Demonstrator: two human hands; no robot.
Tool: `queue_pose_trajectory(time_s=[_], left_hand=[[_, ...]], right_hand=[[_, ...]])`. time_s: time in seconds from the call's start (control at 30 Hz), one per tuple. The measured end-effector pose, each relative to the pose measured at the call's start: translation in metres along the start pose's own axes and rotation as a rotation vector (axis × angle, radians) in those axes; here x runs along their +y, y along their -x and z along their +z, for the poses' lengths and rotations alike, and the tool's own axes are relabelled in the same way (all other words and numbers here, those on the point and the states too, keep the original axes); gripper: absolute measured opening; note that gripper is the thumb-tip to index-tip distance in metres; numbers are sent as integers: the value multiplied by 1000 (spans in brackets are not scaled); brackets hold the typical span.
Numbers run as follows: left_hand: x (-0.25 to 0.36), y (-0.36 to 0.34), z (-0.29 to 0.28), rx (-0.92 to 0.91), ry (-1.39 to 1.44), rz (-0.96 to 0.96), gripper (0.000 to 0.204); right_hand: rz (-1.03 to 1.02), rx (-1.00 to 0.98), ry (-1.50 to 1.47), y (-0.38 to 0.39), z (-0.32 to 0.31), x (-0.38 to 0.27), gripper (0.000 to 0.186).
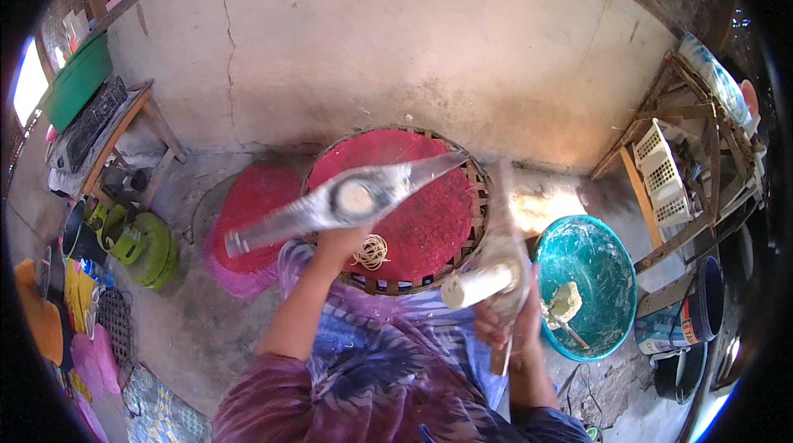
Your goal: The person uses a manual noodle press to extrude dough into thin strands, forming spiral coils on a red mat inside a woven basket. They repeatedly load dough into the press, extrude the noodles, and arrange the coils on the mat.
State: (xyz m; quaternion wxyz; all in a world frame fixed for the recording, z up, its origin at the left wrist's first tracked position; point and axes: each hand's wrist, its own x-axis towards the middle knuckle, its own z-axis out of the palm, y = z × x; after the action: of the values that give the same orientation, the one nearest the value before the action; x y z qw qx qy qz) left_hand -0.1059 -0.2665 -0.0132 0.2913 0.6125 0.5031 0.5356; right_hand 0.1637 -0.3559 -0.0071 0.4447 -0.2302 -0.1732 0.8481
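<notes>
My left hand [344, 243] grips the underside of a long wooden press piece [289, 224] with a round cup in its middle, pale stuff showing in the cup. The piece is held slanted above a round red mat [413, 236] on a woven bamboo tray [467, 265]. Just beyond the hand, a small coil of pale dough strands [372, 252] lies on the mat. My right hand [514, 317] is wrapped round a second wooden piece, a plunger [479, 284] whose thick pale peg points left. The two pieces are apart, both somewhat blurred.
On the right, a teal basin [607, 278] holds a lump of pale dough [565, 302] and a stick-like handle. Left of the tray lies a red and pink cloth [252, 228]. A green gas cylinder [153, 253] stands farther left. A wall [396, 46] rises behind the tray.
</notes>
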Motion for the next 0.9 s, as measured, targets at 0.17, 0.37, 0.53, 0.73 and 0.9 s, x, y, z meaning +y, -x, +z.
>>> queue_pose_trajectory(time_s=[0.17,0.37,0.53,0.73,0.9], left_hand=[[27,31,-10,-493,-215,116,47],[43,43,-8,-715,36,83,34],[28,49,4,-936,75,144,61],[44,17,-16,-984,124,-16,74],[79,-51,-32,-546,1122,155,82]], right_hand=[[-420,128,931,1,23,-23,95],[-518,-257,1748,-3,66,-48,85],[-292,-305,1743,-12,67,-35,84],[429,-375,999,-17,30,-70,108],[440,-462,554,-25,16,-71,126]])
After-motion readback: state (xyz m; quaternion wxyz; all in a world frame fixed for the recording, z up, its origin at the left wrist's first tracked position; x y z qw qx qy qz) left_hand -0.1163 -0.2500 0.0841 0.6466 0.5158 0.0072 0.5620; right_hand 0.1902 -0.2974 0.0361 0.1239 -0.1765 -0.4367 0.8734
